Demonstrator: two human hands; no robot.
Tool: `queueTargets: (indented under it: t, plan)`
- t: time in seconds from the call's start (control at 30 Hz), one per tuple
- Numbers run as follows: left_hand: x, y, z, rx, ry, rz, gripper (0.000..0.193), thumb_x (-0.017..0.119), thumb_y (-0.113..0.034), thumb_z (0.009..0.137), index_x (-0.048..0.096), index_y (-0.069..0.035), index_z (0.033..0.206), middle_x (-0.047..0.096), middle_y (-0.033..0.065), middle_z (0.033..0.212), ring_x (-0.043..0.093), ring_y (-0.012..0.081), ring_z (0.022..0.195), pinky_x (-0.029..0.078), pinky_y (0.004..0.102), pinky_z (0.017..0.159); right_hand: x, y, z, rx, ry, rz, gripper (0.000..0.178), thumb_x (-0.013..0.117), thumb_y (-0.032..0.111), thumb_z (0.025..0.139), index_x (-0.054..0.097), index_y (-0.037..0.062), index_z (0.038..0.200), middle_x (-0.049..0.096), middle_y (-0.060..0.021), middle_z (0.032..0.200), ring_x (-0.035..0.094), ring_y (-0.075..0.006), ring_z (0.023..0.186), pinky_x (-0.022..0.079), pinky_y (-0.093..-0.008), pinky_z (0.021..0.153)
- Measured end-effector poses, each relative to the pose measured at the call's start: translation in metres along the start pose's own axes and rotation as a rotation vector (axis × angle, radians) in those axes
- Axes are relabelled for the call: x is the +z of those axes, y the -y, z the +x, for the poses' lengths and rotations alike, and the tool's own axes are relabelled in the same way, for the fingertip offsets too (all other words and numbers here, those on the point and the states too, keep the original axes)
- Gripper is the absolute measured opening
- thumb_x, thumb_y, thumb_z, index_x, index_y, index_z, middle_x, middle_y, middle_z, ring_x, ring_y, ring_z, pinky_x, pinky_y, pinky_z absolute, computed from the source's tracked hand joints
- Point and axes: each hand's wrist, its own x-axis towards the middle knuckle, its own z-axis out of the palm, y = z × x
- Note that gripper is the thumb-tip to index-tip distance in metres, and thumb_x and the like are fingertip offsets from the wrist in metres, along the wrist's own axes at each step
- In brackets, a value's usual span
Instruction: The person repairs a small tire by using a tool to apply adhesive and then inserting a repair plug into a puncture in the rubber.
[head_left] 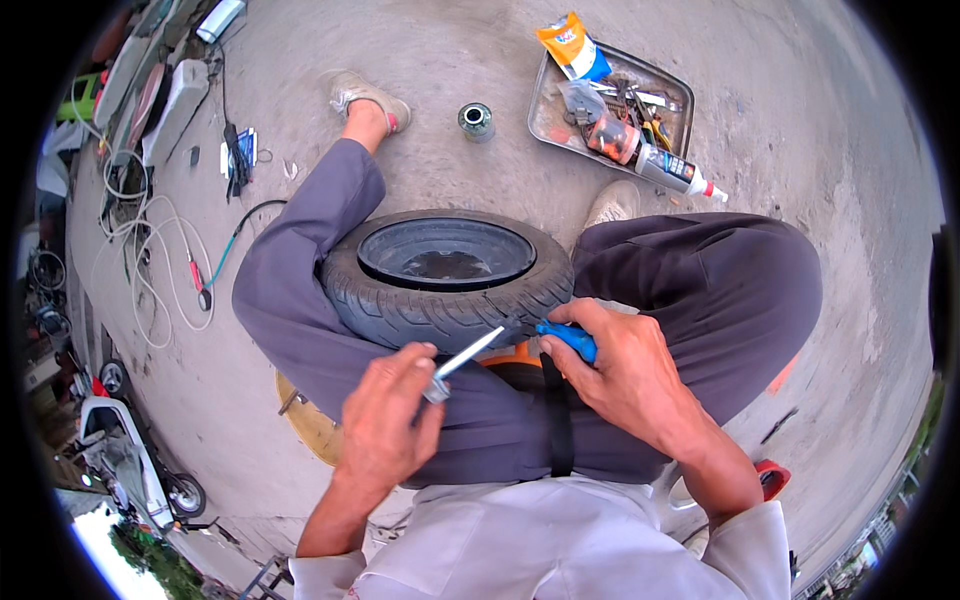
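Note:
A black tyre on a dark wheel rim lies tilted between my legs, its tread facing me. My left hand is closed on a slim whitish stick-like tool with a grey, blocky end by the fingers. The stick's tip points up and right, close to the tread. In my right hand is a blue-handled tool, gripped between thumb and fingers. Its front end is near the lower right of the tread; I cannot tell whether it touches. A black strap hangs over my lap below.
Beyond the tyre stands a small jar. At the far right a metal tray holds loose tools, an orange-and-blue pouch, a tub and a bottle. Hoses coil on the left, with a parked scooter nearer me.

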Motion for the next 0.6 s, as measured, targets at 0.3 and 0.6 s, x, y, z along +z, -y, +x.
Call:
queueTargets:
  t: [0.3, 0.6]
  plan:
    - [0.040, -0.009, -0.022, 0.062, -0.022, 0.206, 0.051, 0.076, 0.006, 0.072, 0.059, 0.001, 0.119, 0.066, 0.0177, 0.112, 0.066, 0.0317, 0.084, 0.055, 0.0385, 0.062, 0.007, 0.006, -0.003, 0.022, -0.026, -0.032, 0.022, 0.075, 0.014, 0.093, 0.067, -0.0021, 0.105, 0.072, -0.0229, 0.080, 0.072, -0.0405, 0.071, 0.056, -0.0442, 0.063]
    - [0.052, -0.016, -0.032, 0.139, -0.091, 0.198, 0.040, 0.075, 0.005, 0.079, 0.059, 0.001, 0.116, 0.065, 0.0180, 0.109, 0.066, 0.0301, 0.080, 0.054, 0.0354, 0.056, 0.007, 0.006, -0.004, 0.038, -0.054, -0.003, 0.021, 0.074, 0.014, 0.093, 0.067, -0.0022, 0.105, 0.071, -0.0236, 0.079, 0.072, -0.0405, 0.072, 0.056, -0.0444, 0.064]
